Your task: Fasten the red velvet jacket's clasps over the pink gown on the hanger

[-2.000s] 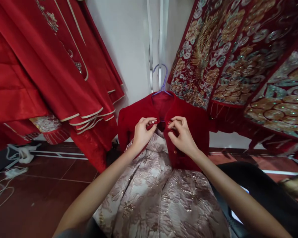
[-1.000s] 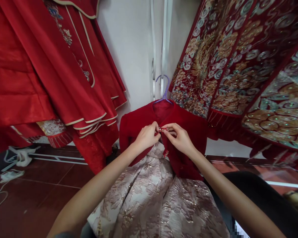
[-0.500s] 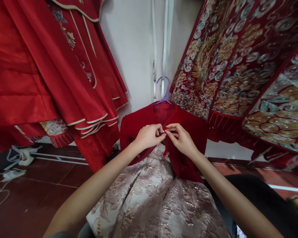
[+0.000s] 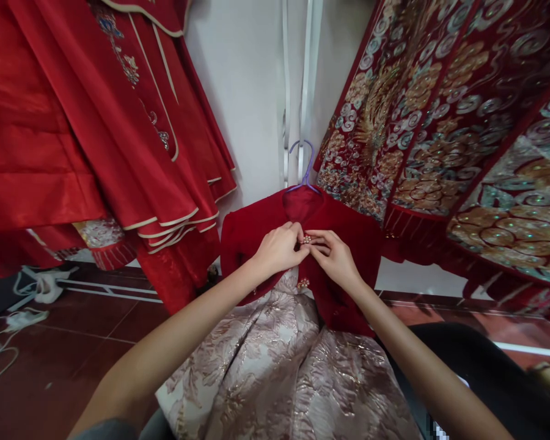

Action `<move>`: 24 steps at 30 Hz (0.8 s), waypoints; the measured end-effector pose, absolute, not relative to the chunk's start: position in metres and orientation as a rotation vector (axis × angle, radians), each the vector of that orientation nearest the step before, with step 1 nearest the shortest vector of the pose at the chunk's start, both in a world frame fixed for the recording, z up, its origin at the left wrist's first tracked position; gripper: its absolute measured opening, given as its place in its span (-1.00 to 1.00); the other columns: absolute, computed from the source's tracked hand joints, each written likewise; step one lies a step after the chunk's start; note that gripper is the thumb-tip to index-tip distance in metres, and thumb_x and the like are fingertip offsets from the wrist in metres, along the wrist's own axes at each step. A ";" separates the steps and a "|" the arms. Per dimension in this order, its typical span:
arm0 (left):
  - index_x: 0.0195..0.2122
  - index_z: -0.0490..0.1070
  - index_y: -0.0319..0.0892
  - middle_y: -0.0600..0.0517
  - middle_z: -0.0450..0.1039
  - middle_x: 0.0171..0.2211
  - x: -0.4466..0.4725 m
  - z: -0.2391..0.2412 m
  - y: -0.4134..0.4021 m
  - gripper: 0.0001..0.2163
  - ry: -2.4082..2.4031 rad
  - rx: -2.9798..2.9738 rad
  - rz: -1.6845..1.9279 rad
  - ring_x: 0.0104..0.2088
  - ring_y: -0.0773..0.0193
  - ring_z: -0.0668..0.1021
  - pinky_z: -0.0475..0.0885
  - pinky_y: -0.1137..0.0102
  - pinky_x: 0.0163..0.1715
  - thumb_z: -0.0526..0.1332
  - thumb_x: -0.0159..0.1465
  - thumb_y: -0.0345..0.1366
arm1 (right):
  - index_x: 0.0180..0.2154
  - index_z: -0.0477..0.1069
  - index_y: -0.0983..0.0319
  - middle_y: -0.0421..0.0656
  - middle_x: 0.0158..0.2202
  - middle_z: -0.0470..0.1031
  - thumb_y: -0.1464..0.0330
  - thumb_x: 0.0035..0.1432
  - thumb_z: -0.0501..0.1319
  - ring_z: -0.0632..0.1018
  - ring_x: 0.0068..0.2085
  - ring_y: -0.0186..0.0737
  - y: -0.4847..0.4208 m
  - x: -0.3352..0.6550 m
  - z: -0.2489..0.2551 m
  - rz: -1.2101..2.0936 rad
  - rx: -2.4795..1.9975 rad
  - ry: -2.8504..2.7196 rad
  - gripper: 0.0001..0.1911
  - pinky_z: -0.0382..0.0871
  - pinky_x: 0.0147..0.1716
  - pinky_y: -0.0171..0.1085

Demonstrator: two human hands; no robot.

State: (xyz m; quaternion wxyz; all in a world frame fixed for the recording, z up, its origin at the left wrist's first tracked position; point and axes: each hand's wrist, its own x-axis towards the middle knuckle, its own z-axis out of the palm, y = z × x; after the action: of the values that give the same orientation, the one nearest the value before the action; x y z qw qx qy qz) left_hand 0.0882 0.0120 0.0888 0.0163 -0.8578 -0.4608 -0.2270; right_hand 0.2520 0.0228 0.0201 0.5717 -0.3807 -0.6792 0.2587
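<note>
Top-button step, I'd judge: left hand (image 4: 279,247) pinches the front edge of the red jacket (image 4: 247,235) on its hanger (image 4: 302,165), right hand (image 4: 337,260) pinches the top button (image 4: 307,239) against it; lower button (image 4: 303,283) just below the grip looks open and would need its edges lined up likewise.

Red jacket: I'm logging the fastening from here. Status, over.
Left hand and right hand both pinching red jacket front at top button. Jacket hangs on purple hanger over brocade skirt. Nothing covers the hands.

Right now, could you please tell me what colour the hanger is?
The hanger is pale purple; the head view shows it.
</note>
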 end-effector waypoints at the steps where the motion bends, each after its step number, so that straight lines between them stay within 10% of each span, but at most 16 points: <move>1: -0.22 0.29 -0.16 0.01 0.40 -0.28 0.086 0.086 0.009 -0.81 -1.477 -2.642 -0.714 -0.34 0.23 0.51 0.43 0.34 -0.33 0.13 0.20 -0.18 | -0.10 0.43 0.19 -0.08 -0.12 0.42 0.30 0.11 0.25 0.55 -0.17 -0.23 0.023 0.252 0.020 0.602 -0.905 -1.598 -0.72 0.53 -0.15 -0.20; 7: 0.02 0.13 -0.22 -0.16 0.25 -0.04 0.082 0.062 -0.001 -0.39 -1.532 -2.456 -0.519 -0.10 0.03 0.44 0.46 0.32 -0.38 0.34 0.02 -0.13 | -0.15 0.42 0.22 -0.08 -0.23 0.49 0.24 0.10 0.25 0.54 -0.26 -0.23 0.024 0.254 0.020 0.614 -1.010 -1.590 -0.72 0.54 -0.27 -0.22; 24: -0.21 0.28 -0.22 -0.10 0.39 -0.24 0.074 0.054 0.031 -0.92 -1.514 -2.422 -0.614 -0.21 0.14 0.46 0.41 0.29 -0.21 0.03 0.31 -0.41 | -0.20 0.38 0.20 -0.16 -0.32 0.42 0.15 0.07 0.27 0.52 -0.30 -0.27 0.033 0.249 0.007 0.773 -0.921 -1.466 -0.69 0.57 -0.26 -0.18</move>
State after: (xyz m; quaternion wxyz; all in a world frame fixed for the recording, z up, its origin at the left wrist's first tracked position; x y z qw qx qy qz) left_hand 0.0736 0.0309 0.0543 0.1100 -0.8240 -0.5150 -0.2089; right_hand 0.2489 0.0328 0.0074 0.5832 -0.3945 -0.6281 0.3313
